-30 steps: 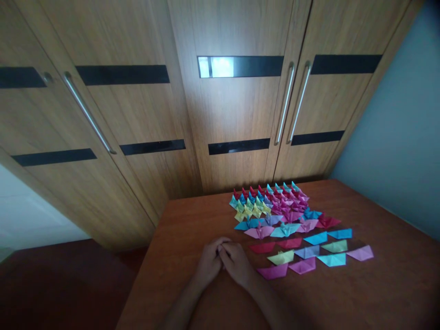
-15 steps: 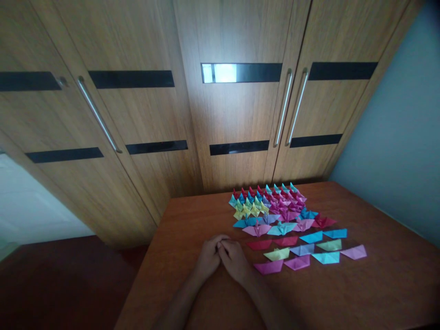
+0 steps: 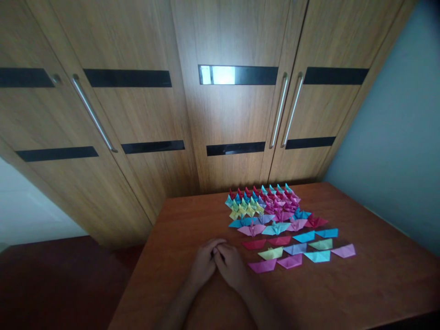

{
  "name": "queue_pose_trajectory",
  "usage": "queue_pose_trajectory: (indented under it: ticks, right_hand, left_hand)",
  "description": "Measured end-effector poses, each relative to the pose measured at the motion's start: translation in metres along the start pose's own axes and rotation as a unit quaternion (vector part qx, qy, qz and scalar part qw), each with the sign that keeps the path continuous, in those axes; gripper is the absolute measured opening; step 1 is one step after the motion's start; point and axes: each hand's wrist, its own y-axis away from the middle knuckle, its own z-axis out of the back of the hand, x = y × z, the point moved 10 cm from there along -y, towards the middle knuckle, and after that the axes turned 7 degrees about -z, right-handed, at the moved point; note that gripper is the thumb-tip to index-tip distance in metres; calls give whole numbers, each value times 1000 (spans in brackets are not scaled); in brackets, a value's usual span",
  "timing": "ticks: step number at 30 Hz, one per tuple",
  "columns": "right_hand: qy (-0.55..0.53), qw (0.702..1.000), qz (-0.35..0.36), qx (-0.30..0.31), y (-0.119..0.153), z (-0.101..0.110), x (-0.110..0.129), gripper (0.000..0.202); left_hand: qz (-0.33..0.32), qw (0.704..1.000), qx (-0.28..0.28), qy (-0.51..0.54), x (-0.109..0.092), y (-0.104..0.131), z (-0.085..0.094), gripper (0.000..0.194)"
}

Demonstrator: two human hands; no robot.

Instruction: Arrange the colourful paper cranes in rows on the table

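While the left hand (image 3: 202, 265) and the right hand (image 3: 231, 268) clasp each other, seemingly just resting, flat folded papers (image 3: 294, 249) lie at three o'clock on the desk (image 3: 185, 224). Paper birds (image 3: 282, 216) sit toward one o'clock in rows, maybe so each one shows.
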Motion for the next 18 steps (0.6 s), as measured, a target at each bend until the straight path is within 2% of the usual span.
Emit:
queue_pose_trajectory:
  ticks: [18]
  right_hand:
    - [-1, 1000, -16, -4, 2, 4, -1, 23]
  left_hand:
    - [-5, 999, 5, -43, -1, 3, -4, 44]
